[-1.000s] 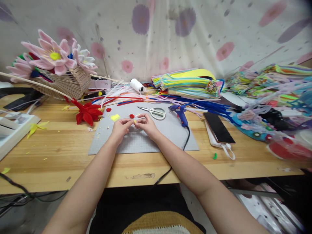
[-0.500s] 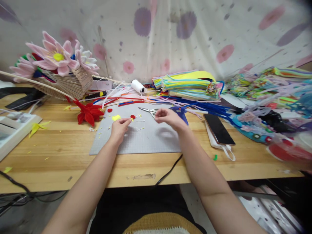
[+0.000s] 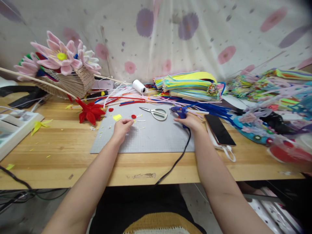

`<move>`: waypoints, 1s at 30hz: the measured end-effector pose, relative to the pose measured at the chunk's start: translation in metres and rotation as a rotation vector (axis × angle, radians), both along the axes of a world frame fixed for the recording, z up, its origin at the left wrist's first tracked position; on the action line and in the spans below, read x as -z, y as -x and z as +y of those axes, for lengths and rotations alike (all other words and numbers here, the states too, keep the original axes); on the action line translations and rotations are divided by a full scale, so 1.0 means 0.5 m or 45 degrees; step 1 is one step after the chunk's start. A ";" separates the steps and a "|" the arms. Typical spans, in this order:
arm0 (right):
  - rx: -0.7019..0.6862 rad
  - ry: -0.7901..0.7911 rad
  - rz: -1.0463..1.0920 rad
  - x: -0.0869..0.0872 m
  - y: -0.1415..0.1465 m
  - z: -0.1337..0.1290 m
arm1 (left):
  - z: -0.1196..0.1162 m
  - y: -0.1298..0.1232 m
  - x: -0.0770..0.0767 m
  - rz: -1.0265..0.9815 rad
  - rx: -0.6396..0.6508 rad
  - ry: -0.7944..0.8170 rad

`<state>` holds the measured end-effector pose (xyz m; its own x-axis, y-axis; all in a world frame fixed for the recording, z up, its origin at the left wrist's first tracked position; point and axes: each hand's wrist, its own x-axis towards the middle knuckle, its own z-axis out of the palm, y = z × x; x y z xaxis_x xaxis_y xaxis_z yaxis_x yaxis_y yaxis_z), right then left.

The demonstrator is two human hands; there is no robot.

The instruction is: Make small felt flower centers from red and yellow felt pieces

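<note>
My left hand [image 3: 121, 129] is over the cutting mat, thumb and fingertips pinched on a small yellow strip [image 3: 134, 121]. A small red disc [image 3: 133, 116] lies just beyond those fingertips. At the mat's right side my right hand [image 3: 190, 121] is closed round the handle of a blue glue gun [image 3: 179, 111], its nozzle towards the left. Between the hands, scissors [image 3: 159, 113] with pale handles lie on the mat. Left of them are a yellow piece [image 3: 117, 117], another red disc [image 3: 111, 110] and tiny white and yellow scraps.
The grey cutting mat [image 3: 156, 143] rests on a wooden table [image 3: 73, 156]. A red fuzzy flower [image 3: 90, 112] is to its left. Bundled pipe cleaners [image 3: 190, 85] and a white thread spool [image 3: 138, 86] stand behind. Right is a phone [image 3: 220, 130]; a black cord [image 3: 175, 162] crosses the front.
My right hand has moved right, from above the scissors to the glue gun, and taken hold of it. The scissors' handles now show fully. My left hand keeps its pinch.
</note>
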<state>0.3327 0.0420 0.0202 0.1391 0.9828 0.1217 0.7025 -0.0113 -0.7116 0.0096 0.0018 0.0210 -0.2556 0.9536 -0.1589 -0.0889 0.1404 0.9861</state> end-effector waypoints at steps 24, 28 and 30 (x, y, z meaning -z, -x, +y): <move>-0.560 0.173 0.415 -0.013 0.232 -0.083 | 0.004 -0.001 0.004 0.062 0.002 0.008; -0.525 0.157 0.431 -0.009 0.230 -0.081 | 0.008 0.001 0.010 0.054 -0.004 0.005; -0.533 0.159 0.418 -0.008 0.229 -0.080 | 0.009 0.000 0.011 0.056 -0.011 0.005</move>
